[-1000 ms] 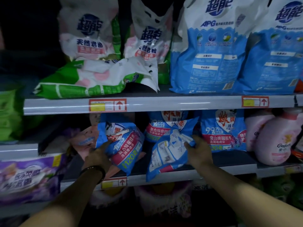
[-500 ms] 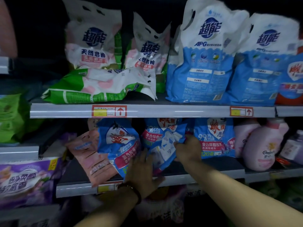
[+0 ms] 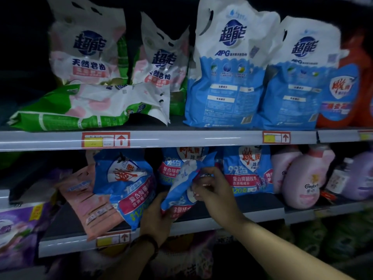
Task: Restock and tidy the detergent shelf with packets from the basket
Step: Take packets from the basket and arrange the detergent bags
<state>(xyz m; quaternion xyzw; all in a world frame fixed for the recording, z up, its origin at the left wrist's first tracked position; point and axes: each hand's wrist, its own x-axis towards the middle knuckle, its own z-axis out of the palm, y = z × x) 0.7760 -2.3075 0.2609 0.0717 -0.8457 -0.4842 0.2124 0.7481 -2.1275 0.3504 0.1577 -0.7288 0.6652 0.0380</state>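
Lower shelf [image 3: 260,214]: carries the blue row. The held pkt is mid-shelf at the front edge.
Upper shelf [image 3: 181,138]: big bags upright, one green bag [image 3: 86,108] lying flat toward its L end.
Upright pkt [image 3: 248,170]: just R of the held one, face out, standing square. Prob the pose to match.
Leaning pkt [image 3: 125,184]: just L of it, tipped, bottom corner over the shelf's front edge.
Held pkt [image 3: 181,190]: blue pouch, lower end at the front edge, in front of another blue pkt standing at the back.
Handling: judged a soft film pouch w/ loose fill, light to moderate wt. Glossy, so prob slippery. Creases where squeezed. Not fragile, but seams may not like hard pinching.
Where to grip: under the filled lower end for wt, plus one side edge to steer. The empty top flap would just fold.
Axis: long axis runs lower-L to upper-R, well off vertical. Top seam points up and R toward the upper shelf's underside. Body twisted, so can't tell which face fronts.
Left hand [image 3: 155,217]: wrapped round the pkt's lower end, carrying it.
Right hand [image 3: 212,190]: fingers curled, pinching the pkt's R edge higher up.
Basket: not in view.
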